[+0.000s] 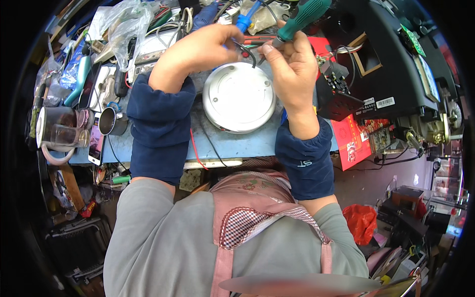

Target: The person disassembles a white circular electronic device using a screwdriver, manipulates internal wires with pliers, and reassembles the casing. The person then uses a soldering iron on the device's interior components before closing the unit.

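A round white appliance base [240, 99] lies on the blue-grey worktop in front of me, its flat face with several small screw recesses turned up. A black cord [251, 53] rises from its far edge and bends left toward the curled fingers of my left hand [210, 48]. Those fingers close around the cord, though the tips are partly hidden. In my right hand [295, 69], beyond the base's right edge, is a screwdriver with a green handle [306, 19]. Its handle points up and away; the thumb and forefinger are pinched close to the cord.
On the left stand a metal cup [113, 122], a glass mug [54, 129] and a phone [96, 143]. Clear plastic bags [129, 29] and tangled wires crowd the far side. A black cabinet [386, 64] and a red paper packet [352, 143] lie right.
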